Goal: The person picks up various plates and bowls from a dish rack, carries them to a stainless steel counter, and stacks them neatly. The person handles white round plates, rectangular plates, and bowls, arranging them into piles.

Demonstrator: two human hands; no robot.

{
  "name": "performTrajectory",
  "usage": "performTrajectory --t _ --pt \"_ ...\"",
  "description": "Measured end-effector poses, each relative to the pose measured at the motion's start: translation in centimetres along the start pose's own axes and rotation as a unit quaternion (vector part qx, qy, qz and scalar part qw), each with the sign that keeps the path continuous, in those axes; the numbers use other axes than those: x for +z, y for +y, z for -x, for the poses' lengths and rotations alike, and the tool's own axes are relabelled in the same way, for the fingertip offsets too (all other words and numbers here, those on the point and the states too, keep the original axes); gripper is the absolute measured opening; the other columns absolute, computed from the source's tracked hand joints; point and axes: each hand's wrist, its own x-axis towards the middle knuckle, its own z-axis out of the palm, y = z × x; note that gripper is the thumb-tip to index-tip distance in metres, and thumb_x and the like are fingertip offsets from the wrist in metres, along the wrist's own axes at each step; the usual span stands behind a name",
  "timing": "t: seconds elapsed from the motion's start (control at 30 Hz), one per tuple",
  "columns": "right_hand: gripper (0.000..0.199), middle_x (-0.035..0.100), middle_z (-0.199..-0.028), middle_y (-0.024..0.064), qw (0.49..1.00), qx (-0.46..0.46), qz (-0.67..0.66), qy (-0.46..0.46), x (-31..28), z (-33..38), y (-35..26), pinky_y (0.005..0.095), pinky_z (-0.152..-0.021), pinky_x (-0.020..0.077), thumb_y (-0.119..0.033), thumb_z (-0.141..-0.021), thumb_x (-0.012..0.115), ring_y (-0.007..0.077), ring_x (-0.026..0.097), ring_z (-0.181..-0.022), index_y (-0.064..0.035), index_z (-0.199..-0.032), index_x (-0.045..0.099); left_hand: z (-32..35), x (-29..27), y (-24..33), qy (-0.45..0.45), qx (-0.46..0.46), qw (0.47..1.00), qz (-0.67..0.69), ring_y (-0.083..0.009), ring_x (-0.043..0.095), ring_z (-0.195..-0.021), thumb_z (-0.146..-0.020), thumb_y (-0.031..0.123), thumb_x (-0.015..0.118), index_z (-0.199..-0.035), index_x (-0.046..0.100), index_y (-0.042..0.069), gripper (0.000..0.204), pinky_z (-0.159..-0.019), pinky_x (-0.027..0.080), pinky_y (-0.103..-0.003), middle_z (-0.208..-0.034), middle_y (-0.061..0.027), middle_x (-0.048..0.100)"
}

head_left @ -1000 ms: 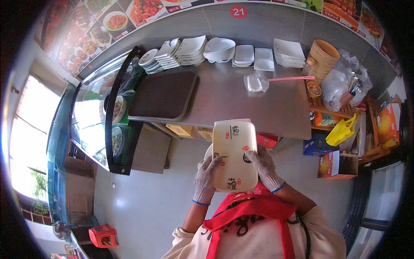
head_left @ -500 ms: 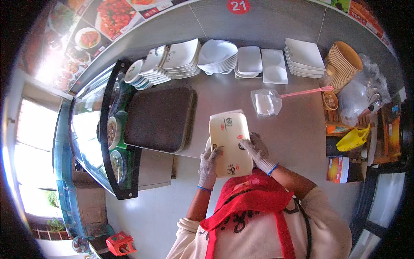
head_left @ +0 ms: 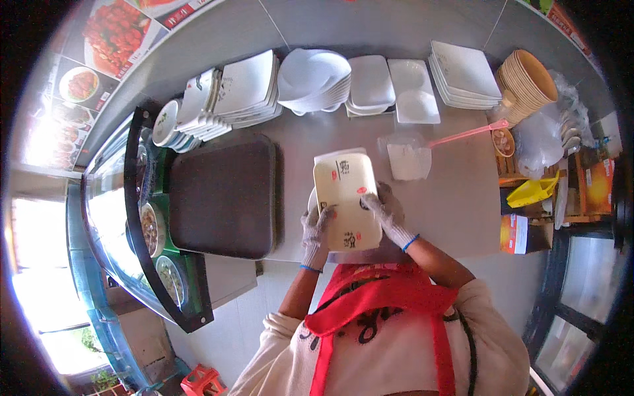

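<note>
Between my two gloved hands is a rectangular cream plate [head_left: 346, 198] with dark and red printed marks, held over the near part of the metal counter. My left hand [head_left: 316, 228] grips its left edge, the thumb lying on the upper face. On the opposite side my right hand [head_left: 385, 210] closes round the right edge, thumb also on top. White edges of something stick out beneath the plate at its far end and left side; what they belong to is mostly hidden. Both hands wear pale knit gloves with blue cuffs.
Along the wall stand stacked square plates [head_left: 246, 89], white bowls [head_left: 314, 82], a divided dish [head_left: 414, 92] and brown bowls [head_left: 528, 79]. Dark trays [head_left: 224, 198] lie left, beside a glass display case [head_left: 109, 211]. A pink-handled tool [head_left: 465, 133] and a yellow scoop [head_left: 532, 192] are right.
The view has shifted, so the counter and dishes appear displaced. My hands still hold the cream plate the same way, and it now sits slightly farther from my body.
</note>
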Motion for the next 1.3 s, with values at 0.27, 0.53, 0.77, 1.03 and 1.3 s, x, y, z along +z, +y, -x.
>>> performTrajectory --t 0.27,0.53,0.77,1.03,1.3 --pt "0.046 0.054 -0.120 0.0100 0.998 0.032 0.045 0.030 1.1 -1.5 2.5 0.0333 -0.086 0.0463 -0.043 -0.086 0.056 0.0210 0.057 -0.105 -0.0088 -0.116 0.059 -1.0 1.0 -0.9 0.082 0.011 0.997 0.008 -0.0355 0.039 -0.115 -0.082 0.041 0.063 -0.114 0.061 0.011 0.044 -0.097 0.036 -0.043 -0.126 -0.0217 0.035" --pt "0.047 0.054 -0.121 0.0151 0.982 0.050 0.182 -0.003 1.1 -1.6 2.4 0.0414 -0.094 0.0399 -0.046 -0.085 0.053 0.0305 0.047 -0.116 -0.0095 -0.114 0.058 -0.6 0.1 1.2 0.048 0.018 0.986 -0.161 -0.0375 0.035 -0.117 -0.085 0.042 0.058 -0.117 0.059 0.009 0.046 -0.101 0.030 -0.043 -0.127 -0.0224 0.037" --pt "0.043 0.048 -0.129 0.0113 0.967 0.108 0.232 0.018 0.2 0.1 -1.7 0.0382 -0.094 0.0416 -0.040 -0.082 0.058 0.0283 0.047 -0.118 -0.0108 -0.114 0.059 0.3 -0.7 0.8 0.049 0.040 0.954 -0.292 -0.0440 0.039 -0.112 -0.079 0.046 0.060 -0.098 0.061 -0.001 0.050 -0.095 0.031 -0.049 -0.122 -0.0291 0.040" --pt "0.031 0.049 -0.122 0.0089 0.951 0.057 0.303 0.008 -1.6 3.7 -2.6 0.0411 -0.088 0.0439 -0.030 -0.077 0.065 0.0311 0.047 -0.113 -0.0051 -0.095 0.059 1.3 -1.1 0.6 0.061 0.072 0.940 -0.328 -0.0423 0.042 -0.110 -0.079 0.048 0.060 -0.099 0.063 0.002 0.050 -0.093 0.035 -0.049 -0.122 -0.0277 0.042" --pt "0.025 0.053 -0.104 0.0094 0.928 -0.022 0.372 0.031 -1.4 4.8 -1.7 0.0429 -0.078 0.0460 -0.023 -0.076 0.065 0.0316 0.049 -0.097 -0.0044 -0.090 0.057 1.5 -1.3 2.6 0.073 0.123 0.943 -0.299 -0.0350 0.051 -0.106 -0.083 0.037 0.060 -0.107 0.059 0.004 0.041 -0.088 0.040 -0.046 -0.111 -0.0213 0.055"
